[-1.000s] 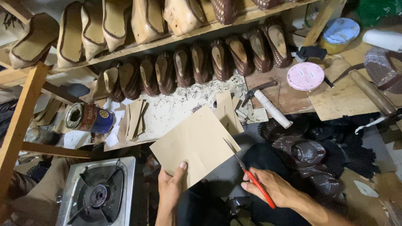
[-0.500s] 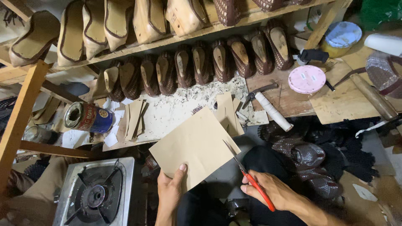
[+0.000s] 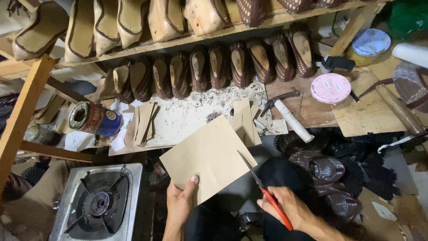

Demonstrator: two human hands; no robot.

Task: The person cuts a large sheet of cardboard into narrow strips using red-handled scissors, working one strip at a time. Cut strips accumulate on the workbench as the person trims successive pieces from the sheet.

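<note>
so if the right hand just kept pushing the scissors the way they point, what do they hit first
Probably the tan card sheet held by the left hand: the scissors in the right hand already point at its right edge, though depth is unclear.

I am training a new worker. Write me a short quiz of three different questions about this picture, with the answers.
1. True or false: the right hand holds red-handled scissors.
2. Which hand holds the tan card sheet?
3. The gas stove is: A) left of the left hand, B) on the shelf, C) beside the pink round lid.

Key:
1. True
2. The left hand
3. A
</note>
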